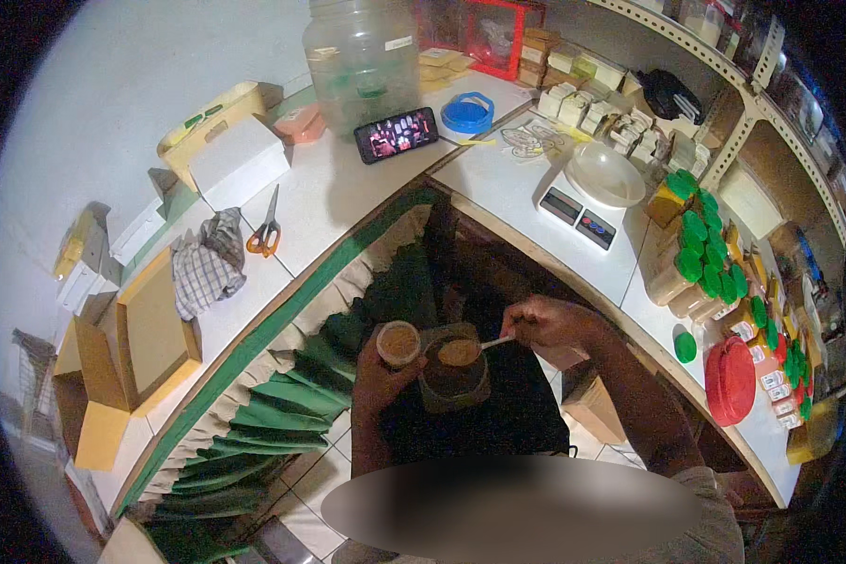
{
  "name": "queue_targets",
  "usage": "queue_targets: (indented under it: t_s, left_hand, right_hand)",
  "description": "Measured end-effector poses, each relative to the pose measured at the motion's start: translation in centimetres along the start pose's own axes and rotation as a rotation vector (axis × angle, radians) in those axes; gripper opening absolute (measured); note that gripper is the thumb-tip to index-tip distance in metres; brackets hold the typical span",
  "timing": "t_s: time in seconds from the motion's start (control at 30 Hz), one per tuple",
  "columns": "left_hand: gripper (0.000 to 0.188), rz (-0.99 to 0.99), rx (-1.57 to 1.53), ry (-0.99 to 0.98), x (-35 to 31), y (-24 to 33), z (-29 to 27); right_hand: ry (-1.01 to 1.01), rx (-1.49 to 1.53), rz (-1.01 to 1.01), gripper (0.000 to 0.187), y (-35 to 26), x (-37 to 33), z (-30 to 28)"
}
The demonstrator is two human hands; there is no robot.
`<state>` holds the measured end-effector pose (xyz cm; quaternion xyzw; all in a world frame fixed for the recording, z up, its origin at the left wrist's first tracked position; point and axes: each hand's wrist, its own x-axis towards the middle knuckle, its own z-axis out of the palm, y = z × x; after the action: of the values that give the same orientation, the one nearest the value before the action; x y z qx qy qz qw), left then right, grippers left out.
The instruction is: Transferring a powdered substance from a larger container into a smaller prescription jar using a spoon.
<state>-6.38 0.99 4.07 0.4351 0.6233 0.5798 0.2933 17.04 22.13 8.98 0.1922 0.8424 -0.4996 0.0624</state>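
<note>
My left hand (376,378) is closed around a small round clear jar (399,344), its mouth facing up and brown powder showing inside. In the fingers of my right hand (543,322) is the pale handle of a spoon (496,342). A heap of light brown powder (460,352) lies on the spoon's bowl. Below the spoon, a squarish see-through tub (457,400) rests at my lap, with darker brown contents. The jar is held just left of the tub. Its lower part is hidden by my fingers.
The right tabletop holds a white digital scale (578,216) with a bowl (605,174), several green-lidded jars (694,226) and a red case (729,381). On the left table are scissors (267,230), a checked cloth (204,273), an open carton (160,329) and a propped phone (397,136).
</note>
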Motion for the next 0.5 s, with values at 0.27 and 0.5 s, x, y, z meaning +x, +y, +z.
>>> queue_targets:
  t_s: [0.27, 0.5]
  left_hand:
    - [0.053, 0.036, -0.004, -0.043, 0.3, -1.0, 0.0]
    - [0.055, 0.063, 0.121, -0.071, -0.2, 1.5, 1.2]
  right_hand:
    - [-0.018, -0.103, -0.095, 0.015, -8.0, 0.3, -3.7]
    - [-0.018, -0.442, -0.229, 0.014, -11.5, 2.8, -3.4]
